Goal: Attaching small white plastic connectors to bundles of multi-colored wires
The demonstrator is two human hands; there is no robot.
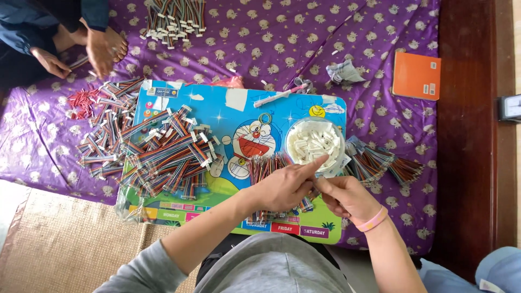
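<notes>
Together, left hand point(282, 187) and right hand point(347, 198) pinch a thin rainbow-striped ribbon cable point(307, 204) beside the white-connector bowl point(315, 142).

What is pinched in the right hand point(347, 198) is hidden by its curled fingers and by the left hand point(285, 187) crossing in front of it; whether anything is held there cannot be told. The lower part of the bundle of ribbon cables point(266, 168) is covered by the left hand and forearm. The white connector housings point(313, 142) in the round clear bowl point(290, 130) are too small to be told apart. The second person's hands point(100, 51) at the top left are partly cut by the picture's edge, and the small thing held there is unclear. The grey device point(510, 107) is cut by the right edge. The cartoon-printed board point(244, 116) is largely covered by cable piles.
</notes>
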